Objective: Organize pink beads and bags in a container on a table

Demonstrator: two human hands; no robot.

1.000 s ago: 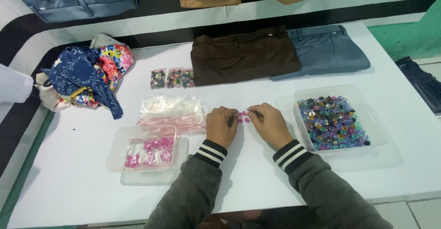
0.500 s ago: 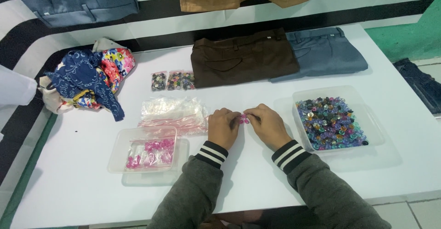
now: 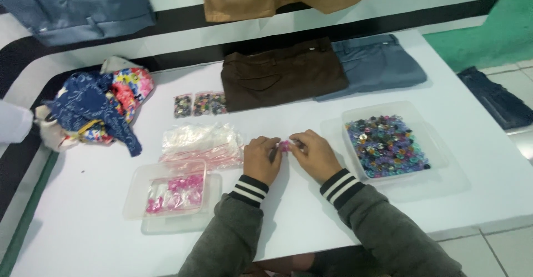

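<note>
My left hand (image 3: 261,158) and my right hand (image 3: 315,155) meet at the middle of the white table (image 3: 311,221). Between their fingertips they pinch a small clear bag of pink buttons (image 3: 285,146). Both fists rest on the tabletop, knuckles up. A pile of empty clear zip bags (image 3: 201,143) lies just left of my left hand. A shallow clear tray (image 3: 173,198) with filled bags of pink buttons sits at the front left. Right of my right hand stands a clear tray of mixed coloured buttons (image 3: 384,145).
Folded brown trousers (image 3: 282,72) and grey-blue trousers (image 3: 377,63) lie at the back. Three small bags of dark buttons (image 3: 200,104) sit beside them. A heap of patterned cloth (image 3: 97,110) lies at the left. Garments hang on the wall behind.
Both hands stay together on the small bag, with only slight finger movement. The camera has shifted a little.
</note>
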